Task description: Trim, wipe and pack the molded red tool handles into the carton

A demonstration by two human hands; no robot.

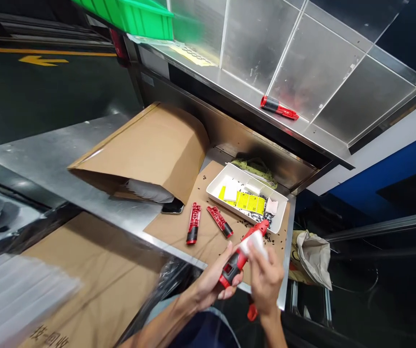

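My left hand [213, 278] is wrapped round a red and black plastic tool housing [232, 267], which slants up to the right over the table's front edge. Pinched in my right hand [267, 275] is a white wipe [255, 245], somewhat blurred, pressed against the housing's red part. Two similar red and black housing pieces, one upright in view [193, 223] and one slanted [220, 222], lie on the cardboard sheet. Just beyond my hands stands a white tray [213, 191] with yellow labels [246, 202], white blocks and many small black bits.
A large brown paper bag [150, 145] lies open on the metal table's left. Another red and black piece [279, 107] rests on the metal shelf, near a green bin [146, 19]. A cloth bag [311, 258] hangs at right. White sheets [19, 295] lie lower left.
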